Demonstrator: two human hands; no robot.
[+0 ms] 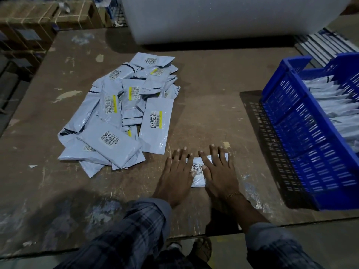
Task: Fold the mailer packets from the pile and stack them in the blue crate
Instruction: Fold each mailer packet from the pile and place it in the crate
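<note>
Mailer packets lie in a loose pile (124, 113) on the left middle of the worn brown surface (209, 84), their barcode labels facing up. Just right of the pile, near the front edge, one packet (198, 171) lies flat under both hands. The left hand (175, 171) presses its left part with straight, spread fingers; the right hand (219, 171), a bracelet on its wrist, presses the right part the same way. Neither grip curls around anything. Far right stands the blue crate (303, 133), with packets stacked on edge inside.
</note>
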